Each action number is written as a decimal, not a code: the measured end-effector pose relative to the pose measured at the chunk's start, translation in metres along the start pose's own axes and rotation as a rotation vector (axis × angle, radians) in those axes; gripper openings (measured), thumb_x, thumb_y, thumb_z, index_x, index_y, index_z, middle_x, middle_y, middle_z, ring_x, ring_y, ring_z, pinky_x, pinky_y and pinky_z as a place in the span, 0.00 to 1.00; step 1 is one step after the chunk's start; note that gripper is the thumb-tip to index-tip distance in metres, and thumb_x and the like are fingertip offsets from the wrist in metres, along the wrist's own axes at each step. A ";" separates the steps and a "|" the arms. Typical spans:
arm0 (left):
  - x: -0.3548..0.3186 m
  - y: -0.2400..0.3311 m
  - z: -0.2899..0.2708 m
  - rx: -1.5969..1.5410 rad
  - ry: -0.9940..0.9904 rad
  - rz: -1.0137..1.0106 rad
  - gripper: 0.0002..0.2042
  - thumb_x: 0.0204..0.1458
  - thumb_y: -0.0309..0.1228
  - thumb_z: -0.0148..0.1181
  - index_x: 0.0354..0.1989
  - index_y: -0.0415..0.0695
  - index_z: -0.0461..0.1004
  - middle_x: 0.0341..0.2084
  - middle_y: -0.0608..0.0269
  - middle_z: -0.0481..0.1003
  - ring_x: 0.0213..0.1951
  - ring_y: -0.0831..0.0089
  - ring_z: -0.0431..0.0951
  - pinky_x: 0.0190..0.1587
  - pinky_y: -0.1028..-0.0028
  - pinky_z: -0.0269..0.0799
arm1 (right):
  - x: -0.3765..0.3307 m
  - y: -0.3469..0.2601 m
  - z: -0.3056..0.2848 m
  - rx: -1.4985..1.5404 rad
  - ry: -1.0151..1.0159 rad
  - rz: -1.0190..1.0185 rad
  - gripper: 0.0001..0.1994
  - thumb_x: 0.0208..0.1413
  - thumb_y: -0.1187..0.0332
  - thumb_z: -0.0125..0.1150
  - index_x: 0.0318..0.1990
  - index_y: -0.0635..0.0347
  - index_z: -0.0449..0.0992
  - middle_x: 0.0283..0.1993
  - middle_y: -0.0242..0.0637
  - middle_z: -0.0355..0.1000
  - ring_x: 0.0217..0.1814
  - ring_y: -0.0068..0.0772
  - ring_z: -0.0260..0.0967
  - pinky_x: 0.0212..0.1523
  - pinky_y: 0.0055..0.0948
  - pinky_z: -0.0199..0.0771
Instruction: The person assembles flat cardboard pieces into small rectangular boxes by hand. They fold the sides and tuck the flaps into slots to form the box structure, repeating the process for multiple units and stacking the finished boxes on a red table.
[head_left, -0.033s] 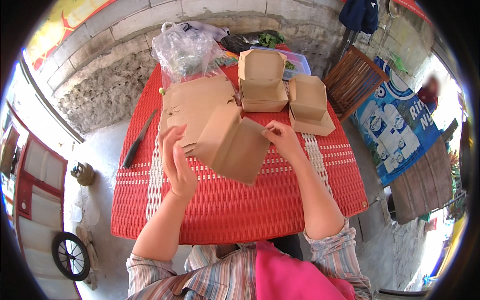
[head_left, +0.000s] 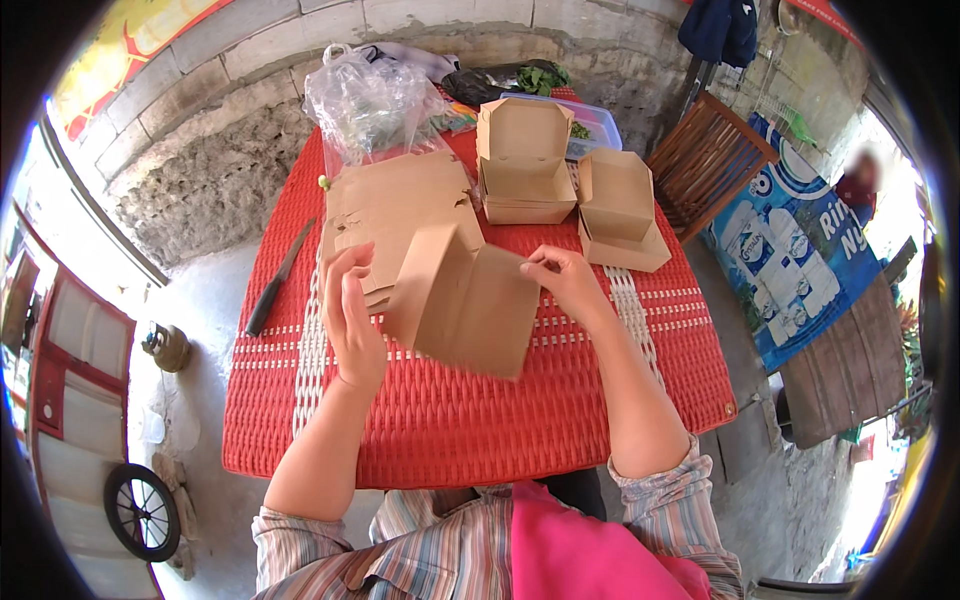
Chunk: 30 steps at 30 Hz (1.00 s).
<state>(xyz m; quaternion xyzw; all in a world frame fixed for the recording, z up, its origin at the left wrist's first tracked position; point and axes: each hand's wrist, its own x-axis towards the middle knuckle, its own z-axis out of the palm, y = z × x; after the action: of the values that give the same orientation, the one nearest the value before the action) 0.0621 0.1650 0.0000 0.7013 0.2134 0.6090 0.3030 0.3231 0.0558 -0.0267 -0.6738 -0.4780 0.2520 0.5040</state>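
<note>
A brown cardboard food box point(head_left: 475, 305), partly folded, hangs over the near middle of the table. My right hand point(head_left: 562, 280) pinches its right upper corner between thumb and fingers. Just left of the box, my left hand point(head_left: 352, 310) is open, its fingers raised and apart from the cardboard. Behind lies a flat piece of brown cardboard point(head_left: 400, 195) with torn edges. Two more brown boxes stand at the back right: one box point(head_left: 527, 190) with its lid up, and another box point(head_left: 622, 210) beside it with its lid partly raised.
A knife point(head_left: 278, 280) lies on the red woven table point(head_left: 450, 430) at the left. Toward the back are a clear plastic bag point(head_left: 365, 105), a clear plastic container point(head_left: 598, 128) and green leaves point(head_left: 540, 78). A wooden chair point(head_left: 710, 165) stands at the right.
The held box has tilted a little, its lower edge swinging downward and its inside showing more. My left hand has shifted slightly left; the right hand keeps its pinch.
</note>
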 end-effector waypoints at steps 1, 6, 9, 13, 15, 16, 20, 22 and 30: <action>0.003 -0.008 0.001 -0.167 -0.059 -0.174 0.22 0.66 0.43 0.39 0.52 0.38 0.71 0.43 0.56 0.72 0.44 0.65 0.71 0.51 0.67 0.65 | -0.001 -0.001 -0.005 -0.016 -0.085 0.029 0.11 0.56 0.64 0.64 0.32 0.63 0.77 0.25 0.30 0.73 0.28 0.20 0.68 0.30 0.26 0.66; 0.004 -0.033 0.002 -0.705 -0.533 -0.752 0.25 0.68 0.45 0.34 0.54 0.35 0.69 0.43 0.56 0.75 0.49 0.64 0.73 0.58 0.67 0.65 | -0.005 -0.010 -0.004 0.060 -0.543 0.147 0.10 0.56 0.62 0.66 0.33 0.60 0.80 0.28 0.25 0.73 0.31 0.15 0.65 0.36 0.22 0.66; -0.005 -0.017 0.007 -0.488 -0.938 -0.768 0.25 0.65 0.45 0.44 0.60 0.36 0.64 0.51 0.51 0.73 0.55 0.63 0.72 0.61 0.64 0.64 | -0.012 -0.020 0.005 0.085 -0.668 0.111 0.13 0.54 0.57 0.69 0.30 0.59 0.78 0.27 0.24 0.72 0.32 0.15 0.65 0.35 0.24 0.67; -0.021 -0.001 0.023 -0.431 -1.187 -0.828 0.28 0.60 0.37 0.56 0.65 0.35 0.59 0.57 0.50 0.70 0.58 0.64 0.70 0.60 0.66 0.65 | -0.012 -0.009 0.016 -0.001 -0.668 0.042 0.15 0.55 0.55 0.68 0.31 0.57 0.76 0.27 0.25 0.71 0.31 0.16 0.65 0.34 0.24 0.67; -0.021 0.005 0.026 -0.386 -1.138 -0.889 0.27 0.57 0.26 0.57 0.65 0.37 0.59 0.55 0.52 0.71 0.56 0.70 0.71 0.58 0.69 0.66 | -0.012 -0.007 0.020 0.044 -0.618 0.052 0.15 0.57 0.53 0.65 0.33 0.57 0.75 0.29 0.26 0.72 0.32 0.17 0.66 0.33 0.23 0.67; -0.019 0.008 0.026 -0.310 -1.130 -0.882 0.27 0.57 0.25 0.56 0.65 0.38 0.59 0.52 0.55 0.72 0.52 0.72 0.71 0.53 0.71 0.68 | -0.012 -0.008 0.021 0.117 -0.584 0.079 0.16 0.59 0.53 0.63 0.35 0.57 0.75 0.30 0.27 0.73 0.32 0.18 0.67 0.33 0.23 0.68; -0.022 -0.020 0.026 -0.230 -0.878 -0.760 0.26 0.55 0.21 0.51 0.65 0.42 0.61 0.43 0.60 0.75 0.43 0.79 0.72 0.44 0.78 0.69 | -0.004 0.001 0.012 0.414 -0.505 0.131 0.17 0.67 0.54 0.51 0.43 0.60 0.74 0.36 0.30 0.74 0.36 0.20 0.70 0.37 0.22 0.71; -0.022 -0.032 0.020 -0.279 -0.674 -0.714 0.26 0.55 0.19 0.49 0.64 0.44 0.62 0.42 0.62 0.75 0.41 0.80 0.71 0.44 0.79 0.68 | -0.005 -0.001 0.009 0.403 -0.404 0.086 0.22 0.68 0.50 0.45 0.48 0.60 0.74 0.38 0.32 0.74 0.40 0.22 0.72 0.41 0.23 0.72; -0.010 -0.033 0.011 -0.250 -0.380 -0.548 0.25 0.57 0.17 0.40 0.65 0.46 0.59 0.54 0.60 0.66 0.55 0.74 0.65 0.58 0.75 0.60 | -0.016 -0.027 0.008 0.557 -0.299 -0.011 0.21 0.70 0.55 0.42 0.62 0.55 0.69 0.53 0.33 0.73 0.54 0.25 0.69 0.57 0.30 0.69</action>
<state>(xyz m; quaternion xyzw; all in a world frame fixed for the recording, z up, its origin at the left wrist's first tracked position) 0.0740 0.1805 -0.0312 0.6764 0.2570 0.3851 0.5728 0.2997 0.0457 -0.0069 -0.4629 -0.4629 0.4667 0.5947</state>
